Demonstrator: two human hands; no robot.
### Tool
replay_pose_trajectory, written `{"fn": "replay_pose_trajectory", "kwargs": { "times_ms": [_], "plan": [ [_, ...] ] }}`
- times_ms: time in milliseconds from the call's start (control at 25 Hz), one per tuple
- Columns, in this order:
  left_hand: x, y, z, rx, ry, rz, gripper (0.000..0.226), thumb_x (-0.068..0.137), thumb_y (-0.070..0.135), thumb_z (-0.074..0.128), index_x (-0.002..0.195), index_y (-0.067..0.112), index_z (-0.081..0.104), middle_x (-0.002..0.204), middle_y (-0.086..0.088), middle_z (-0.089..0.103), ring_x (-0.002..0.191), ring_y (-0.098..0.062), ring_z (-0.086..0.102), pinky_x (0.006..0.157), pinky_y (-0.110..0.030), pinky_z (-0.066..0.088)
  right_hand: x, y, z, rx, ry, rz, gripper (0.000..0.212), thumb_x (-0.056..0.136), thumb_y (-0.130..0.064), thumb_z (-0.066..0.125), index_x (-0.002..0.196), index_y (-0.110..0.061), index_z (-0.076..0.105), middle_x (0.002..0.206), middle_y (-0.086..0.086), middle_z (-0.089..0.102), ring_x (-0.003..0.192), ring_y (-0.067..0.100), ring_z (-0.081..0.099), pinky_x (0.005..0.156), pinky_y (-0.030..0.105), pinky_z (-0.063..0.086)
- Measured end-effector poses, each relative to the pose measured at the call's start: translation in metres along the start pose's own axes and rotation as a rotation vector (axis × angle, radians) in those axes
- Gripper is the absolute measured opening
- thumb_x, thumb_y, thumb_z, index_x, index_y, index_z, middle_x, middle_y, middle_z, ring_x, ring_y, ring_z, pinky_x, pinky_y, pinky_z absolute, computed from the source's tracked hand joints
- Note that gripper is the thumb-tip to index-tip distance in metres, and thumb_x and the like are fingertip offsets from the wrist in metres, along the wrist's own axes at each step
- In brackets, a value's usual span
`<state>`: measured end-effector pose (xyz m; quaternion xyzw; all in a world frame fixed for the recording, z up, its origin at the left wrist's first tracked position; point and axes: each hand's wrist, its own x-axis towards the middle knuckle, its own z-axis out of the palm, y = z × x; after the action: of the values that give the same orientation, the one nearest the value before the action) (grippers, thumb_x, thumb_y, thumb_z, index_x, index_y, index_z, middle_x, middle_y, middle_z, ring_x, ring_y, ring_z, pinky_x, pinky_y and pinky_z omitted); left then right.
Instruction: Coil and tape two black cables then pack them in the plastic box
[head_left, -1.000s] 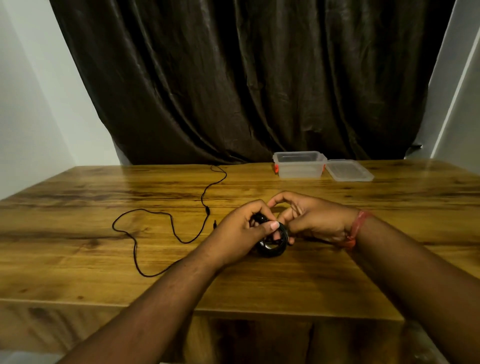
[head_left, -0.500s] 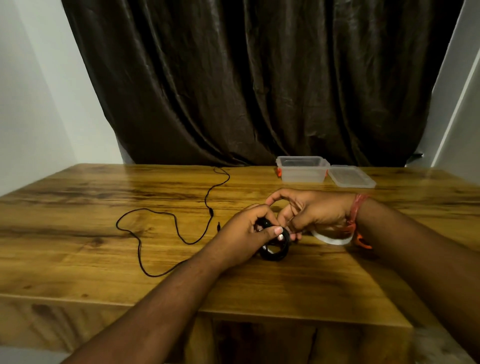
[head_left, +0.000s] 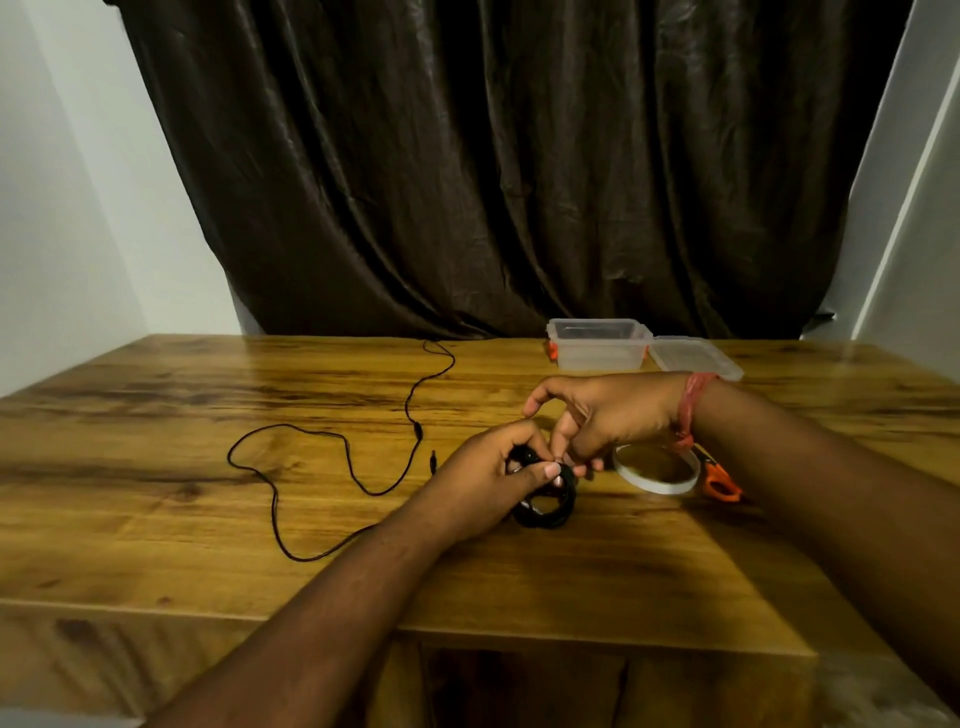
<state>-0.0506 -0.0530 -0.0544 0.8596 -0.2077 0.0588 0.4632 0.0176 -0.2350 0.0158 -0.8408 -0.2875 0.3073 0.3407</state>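
Fingers: the left hand (head_left: 478, 480) curls round the coiled black cable (head_left: 545, 512) at the centre of the frame, thumb laid across its top; the right hand (head_left: 608, 415) pinches at the top of the coil with thumb and bent fingers, index finger lifted free.
Coil: a small, glossy black ring resting on the wooden table (head_left: 156, 519); its upper half is hidden behind both hands.
Loose cable (head_left: 358, 478): thin, matte black, wandering in open loops over the left centre of the frame, its plug end just left of the left hand.
Tape roll (head_left: 655, 470): clear, flat ring lying right of the coil, partly under the right wrist.
Scissors (head_left: 719, 480): only orange handles show, beside the roll; blades hidden by the forearm.
Plastic box (head_left: 597, 345): translucent, open, orange clips, upper right centre; its lid (head_left: 691, 356) lies flat beside it, touching.
Wristband (head_left: 688, 410): red, on the right wrist.
Curtain (head_left: 493, 156): dark, shiny folds behind the table.
Hard to tell: whether any tape is on the coil.
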Motion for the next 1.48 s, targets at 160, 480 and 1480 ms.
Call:
{"fn": "replay_pose_trajectory", "kwargs": {
  "times_ms": [160,480,1480],
  "plan": [
    [0.000,0.001,0.000,-0.018,-0.021,-0.035,0.006,0.094,0.029,0.064,0.092,0.028,0.059,0.088,0.007,0.065,0.079,-0.004,0.059,0.069,-0.030,0.049,0.001,-0.002,0.000,-0.046,0.008,0.026,0.062,0.083,0.011,0.054,0.132,-0.020,0.034,0.088,0.016,0.065,0.079,0.030,0.054,0.059,0.032,0.043],
    [0.006,-0.005,-0.002,-0.171,-0.070,-0.105,0.008,0.094,0.024,0.066,0.090,0.023,0.059,0.096,0.002,0.077,0.103,-0.020,0.068,0.093,-0.048,0.051,0.000,-0.018,0.005,-0.193,0.045,0.041,0.057,0.085,0.008,0.057,0.130,-0.018,0.034,0.093,0.021,0.067,0.073,0.021,0.061,0.054,0.021,0.050],
    [0.014,-0.012,0.002,-0.485,0.078,-0.157,0.023,0.090,-0.001,0.065,0.079,0.015,0.052,0.087,-0.008,0.068,0.087,-0.015,0.070,0.085,-0.030,0.053,-0.002,-0.046,0.012,-0.721,0.261,-0.024,0.041,0.086,-0.006,0.067,0.118,-0.018,0.045,0.085,0.003,0.066,0.070,0.019,0.067,0.057,0.026,0.054]
  ]
}}
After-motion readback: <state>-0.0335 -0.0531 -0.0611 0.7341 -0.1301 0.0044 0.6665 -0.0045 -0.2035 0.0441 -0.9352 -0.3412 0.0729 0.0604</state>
